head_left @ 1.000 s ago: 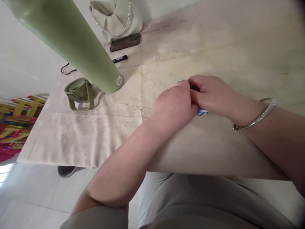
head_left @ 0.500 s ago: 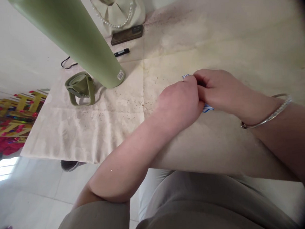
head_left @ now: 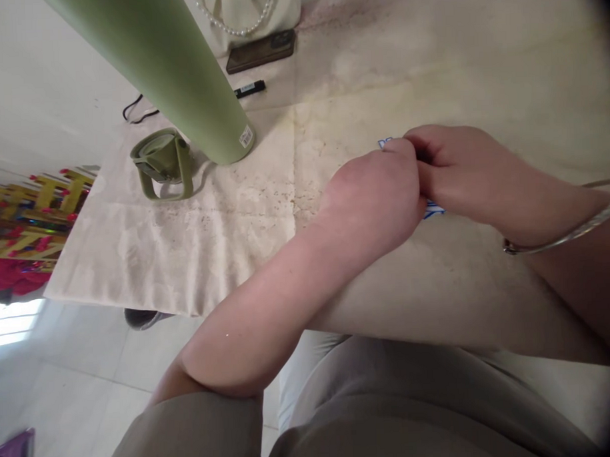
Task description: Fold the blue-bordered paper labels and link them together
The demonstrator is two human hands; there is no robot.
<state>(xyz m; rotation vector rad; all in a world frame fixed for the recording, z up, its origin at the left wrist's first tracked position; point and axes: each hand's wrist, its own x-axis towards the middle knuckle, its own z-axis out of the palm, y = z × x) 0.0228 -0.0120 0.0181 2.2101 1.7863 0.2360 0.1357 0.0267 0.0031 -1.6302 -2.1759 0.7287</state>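
My left hand (head_left: 376, 194) is closed, its back toward me and its fingers curled out of sight. Pressed against it, my right hand (head_left: 460, 166) has its thumb and fingers pinched together, with a silver bangle (head_left: 568, 236) on the wrist. Between and beneath the hands, bits of a small white piece with blue print (head_left: 434, 210) show at the upper and lower edges. Most of that piece is hidden, so its kind is unclear. Both hands are over the cream tablecloth (head_left: 225, 238).
A tall green bottle (head_left: 174, 73) stands left of the hands, beside its green lid with a loop handle (head_left: 161, 163). Behind are a black marker (head_left: 251, 89), a phone (head_left: 261, 51) and a cream bag with a pearl strap (head_left: 282, 12). The table's edge runs along the left.
The view has shifted slightly, so the table things sit a little higher and to the right. Both hands appear farther right, still together over the blue-printed piece.
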